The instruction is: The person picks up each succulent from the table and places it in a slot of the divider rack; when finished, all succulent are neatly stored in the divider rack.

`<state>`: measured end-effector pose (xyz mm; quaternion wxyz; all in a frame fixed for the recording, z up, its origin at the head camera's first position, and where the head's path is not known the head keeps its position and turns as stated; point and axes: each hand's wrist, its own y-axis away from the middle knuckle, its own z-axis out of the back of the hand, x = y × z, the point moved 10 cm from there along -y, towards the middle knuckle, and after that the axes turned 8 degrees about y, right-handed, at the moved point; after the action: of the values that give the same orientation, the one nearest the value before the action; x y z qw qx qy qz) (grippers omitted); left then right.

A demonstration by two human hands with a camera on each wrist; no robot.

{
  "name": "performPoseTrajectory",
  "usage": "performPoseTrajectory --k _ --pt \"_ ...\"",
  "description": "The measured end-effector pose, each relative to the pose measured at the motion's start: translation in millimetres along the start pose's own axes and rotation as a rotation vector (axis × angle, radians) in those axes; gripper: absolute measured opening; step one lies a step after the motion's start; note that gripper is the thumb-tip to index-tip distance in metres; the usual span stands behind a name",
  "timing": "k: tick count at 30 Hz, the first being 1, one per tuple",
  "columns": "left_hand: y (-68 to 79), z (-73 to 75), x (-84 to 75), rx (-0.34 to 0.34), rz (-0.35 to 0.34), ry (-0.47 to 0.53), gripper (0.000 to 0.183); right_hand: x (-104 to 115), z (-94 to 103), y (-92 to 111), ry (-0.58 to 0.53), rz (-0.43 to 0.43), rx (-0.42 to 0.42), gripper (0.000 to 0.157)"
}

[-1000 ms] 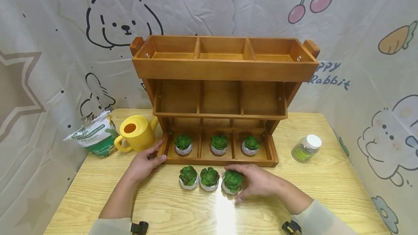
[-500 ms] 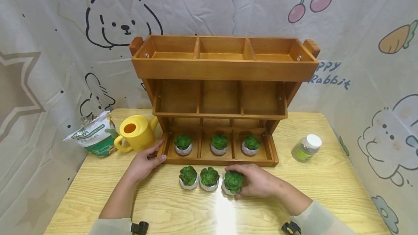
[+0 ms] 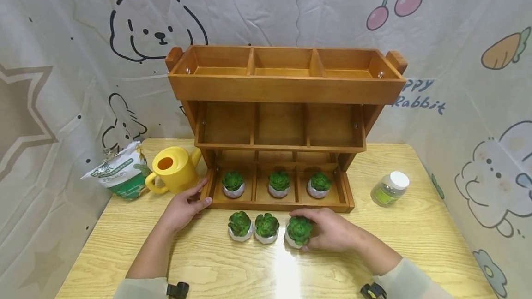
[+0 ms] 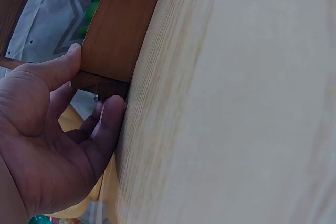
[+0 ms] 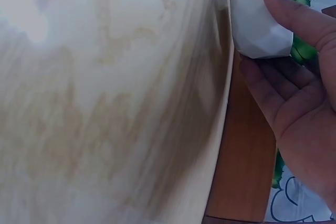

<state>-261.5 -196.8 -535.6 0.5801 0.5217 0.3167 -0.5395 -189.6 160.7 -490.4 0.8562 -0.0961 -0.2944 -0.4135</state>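
My right hand holds a small potted succulent between thumb and fingers. In the right wrist view its faceted white pot stands upright at the table surface, thumb on one side, fingers on the other. Two like potted succulents stand to its left, in front of a brown wooden tiered shelf. My left hand grips the front left corner of the shelf's bottom tray, thumb along the upper edge and fingers curled at the end. Three more succulents sit in the bottom compartments, one in each.
A yellow watering can stands left of the shelf, beside a white and green bag closed with a clip. To the right is a clear jar with a white lid. A printed cloth hangs behind the table.
My right thumb has closed in on the near side of the pot. Hand and succulent have shifted slightly right, away from the two beside it. My left hand stays put.
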Motion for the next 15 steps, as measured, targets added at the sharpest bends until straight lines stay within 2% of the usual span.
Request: performPoseTrajectory --k 7,15 --pt "0.4 -0.7 -0.2 0.004 0.003 0.004 0.073 1.5 13.4 4.8 -0.038 0.019 -0.022 0.08" --pt "0.4 0.0 -0.7 0.001 0.0 -0.014 0.073 4.9 33.2 9.7 -0.017 0.048 -0.057 0.079"
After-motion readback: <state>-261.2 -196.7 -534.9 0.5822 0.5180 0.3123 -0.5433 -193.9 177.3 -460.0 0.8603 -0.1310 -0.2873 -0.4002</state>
